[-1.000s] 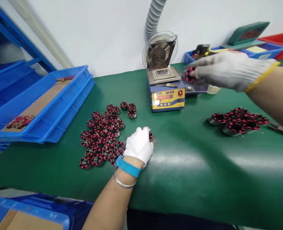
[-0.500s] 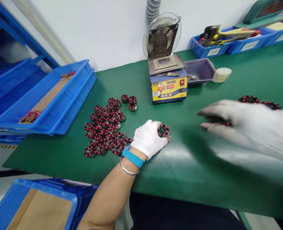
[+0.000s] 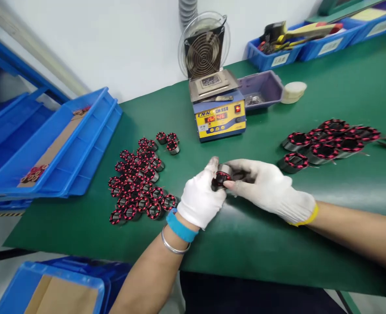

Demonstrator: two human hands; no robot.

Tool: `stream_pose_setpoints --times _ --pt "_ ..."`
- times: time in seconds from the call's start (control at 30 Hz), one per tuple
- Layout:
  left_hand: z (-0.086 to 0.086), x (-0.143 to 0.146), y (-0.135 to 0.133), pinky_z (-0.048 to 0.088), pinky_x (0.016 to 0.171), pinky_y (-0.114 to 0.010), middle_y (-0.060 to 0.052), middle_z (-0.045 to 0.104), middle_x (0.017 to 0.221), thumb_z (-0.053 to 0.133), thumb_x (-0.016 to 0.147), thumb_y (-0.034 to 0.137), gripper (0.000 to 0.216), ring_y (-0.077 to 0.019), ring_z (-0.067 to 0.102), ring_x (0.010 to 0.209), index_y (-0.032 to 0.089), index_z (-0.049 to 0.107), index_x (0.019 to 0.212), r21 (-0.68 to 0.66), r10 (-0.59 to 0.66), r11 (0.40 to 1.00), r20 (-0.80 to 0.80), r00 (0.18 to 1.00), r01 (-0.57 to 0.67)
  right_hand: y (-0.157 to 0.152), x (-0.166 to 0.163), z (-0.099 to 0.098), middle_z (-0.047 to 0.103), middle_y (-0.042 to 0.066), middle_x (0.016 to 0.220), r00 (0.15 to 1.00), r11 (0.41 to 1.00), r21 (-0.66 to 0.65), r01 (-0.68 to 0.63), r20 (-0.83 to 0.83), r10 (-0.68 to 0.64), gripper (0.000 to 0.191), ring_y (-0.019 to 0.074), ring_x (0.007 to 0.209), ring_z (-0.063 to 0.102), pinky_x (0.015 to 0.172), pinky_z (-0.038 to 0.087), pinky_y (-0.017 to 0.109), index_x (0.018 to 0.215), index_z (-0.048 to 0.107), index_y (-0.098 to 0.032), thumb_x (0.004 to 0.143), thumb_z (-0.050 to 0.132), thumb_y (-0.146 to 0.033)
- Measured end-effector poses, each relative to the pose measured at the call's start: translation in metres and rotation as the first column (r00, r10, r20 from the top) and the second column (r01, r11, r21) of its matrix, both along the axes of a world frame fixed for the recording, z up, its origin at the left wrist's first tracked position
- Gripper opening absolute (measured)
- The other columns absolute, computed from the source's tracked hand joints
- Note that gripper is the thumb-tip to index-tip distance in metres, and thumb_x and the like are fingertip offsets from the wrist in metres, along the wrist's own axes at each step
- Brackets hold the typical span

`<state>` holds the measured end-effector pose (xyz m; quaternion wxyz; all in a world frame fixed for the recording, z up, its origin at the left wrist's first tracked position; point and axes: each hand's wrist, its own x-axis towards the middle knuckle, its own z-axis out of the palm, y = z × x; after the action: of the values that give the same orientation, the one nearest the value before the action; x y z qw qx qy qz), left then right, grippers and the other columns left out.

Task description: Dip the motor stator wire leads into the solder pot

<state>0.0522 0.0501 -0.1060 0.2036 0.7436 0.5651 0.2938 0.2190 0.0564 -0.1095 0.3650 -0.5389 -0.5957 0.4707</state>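
Note:
A motor stator (image 3: pixel 225 171), a grey ring with black and red windings, is tilted on its side between my gloved hands. My left hand (image 3: pixel 202 194) is closed round its left side, thumb on top. From the right, my right hand (image 3: pixel 261 181) pinches the same stator, its bare thumb tip against the wound end; the other fingers are curled and partly hidden. Many similar stators (image 3: pixel 136 194) stand upright in a cluster left of my left hand. A smaller group of stators (image 3: pixel 323 152) stands beyond my right hand.
A yellow-and-blue solder pot (image 3: pixel 221 120) with a fan stands at the back, beside a purple bin (image 3: pixel 265 89) and a round pale pad (image 3: pixel 294 89). Blue tool bins (image 3: pixel 271 56) line the back right. Blue trays (image 3: pixel 91 144) stand left on the green table (image 3: pixel 265 253).
My right hand has come in from the right and met the stator in my left hand. The stator has tipped from upright onto its side. The view has shifted slightly right.

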Motion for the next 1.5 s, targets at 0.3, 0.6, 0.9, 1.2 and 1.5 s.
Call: stream_pose_setpoints --times 0.3,0.6,0.9,1.2,1.5 --pt "0.038 -0.029 -0.004 0.033 0.037 -0.022 0.003 0.055 0.047 0.066 0.075 0.033 0.015 -0.0106 0.046 0.038 0.019 0.067 0.068 -0.374 0.043 0.864 0.72 0.693 0.336 0.002 0.01 0.021 0.075 0.007 0.092 0.991 0.99 0.073 0.118 0.058 -0.123 0.036 0.0162 0.072 0.069 0.062 0.058 0.023 0.104 0.077 -0.015 0.073 0.074 -0.033" --pt "0.02 -0.001 -0.009 0.046 0.055 -0.024 0.002 0.059 0.059 0.071 0.081 0.034 0.019 -0.0127 0.055 0.056 0.021 0.062 0.07 -0.112 0.038 0.993 0.607 0.794 0.038 0.001 0.005 0.022 0.074 0.007 0.09 0.998 0.995 0.081 0.056 0.024 -0.058 0.035 0.0156 0.072 0.068 0.062 0.058 0.023 0.1 0.077 -0.015 0.072 0.076 -0.035" --pt "0.026 -0.01 -0.012 0.04 0.044 -0.022 0.001 0.06 0.061 0.061 0.087 0.057 0.039 -0.011 0.052 0.049 0.021 0.062 0.072 -0.059 0.133 0.989 0.752 0.646 -0.135 0.0 0.004 0.029 0.074 0.007 0.088 0.993 0.994 0.015 0.104 0.047 -0.105 0.031 0.0151 0.069 0.068 0.059 0.057 0.022 0.099 0.077 -0.015 0.072 0.077 -0.031" --pt "0.035 -0.013 -0.02 0.034 0.038 -0.021 0.003 0.055 0.051 0.069 0.083 0.049 0.036 -0.0087 0.043 0.039 0.019 0.06 0.065 -0.126 0.093 0.992 0.805 0.586 0.016 0.0 0.003 0.035 0.073 0.007 0.086 0.986 0.986 -0.044 0.164 0.034 -0.162 0.029 0.0138 0.066 0.066 0.056 0.055 0.021 0.098 0.076 -0.015 0.072 0.076 -0.028" --pt "0.03 -0.001 -0.02 0.044 0.05 -0.024 0.001 0.059 0.063 0.063 0.084 0.059 0.04 -0.0117 0.049 0.053 0.02 0.061 0.076 -0.179 0.106 0.984 0.683 0.723 0.024 0.057 0.016 0.08 0.074 0.007 0.095 0.885 0.939 0.273 0.208 0.356 -0.3 0.041 0.0182 0.082 0.069 0.079 0.057 0.032 0.108 0.077 -0.016 0.074 0.077 -0.039"
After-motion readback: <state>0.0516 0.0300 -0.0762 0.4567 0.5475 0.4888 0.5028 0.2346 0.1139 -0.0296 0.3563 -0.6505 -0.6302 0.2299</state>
